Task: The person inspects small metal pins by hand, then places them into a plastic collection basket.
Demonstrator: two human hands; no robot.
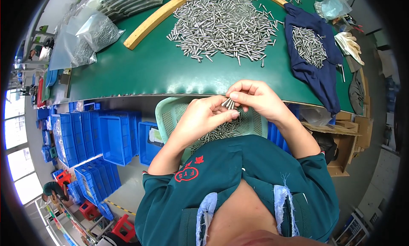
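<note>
The left hand (pixel 202 112) and right hand (pixel 259 100) pinched several metal pins (pixel 229 103); these seemed stiff, light and slippery, best gripped mid-shank.

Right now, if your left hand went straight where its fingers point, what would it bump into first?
The left hand would probably meet the metal pins first, then the right hand just beyond, though depth is hard to judge.

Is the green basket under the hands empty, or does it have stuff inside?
It has stuff inside: lots of small metal pins lie in the basket. I can't tell how full.
</note>
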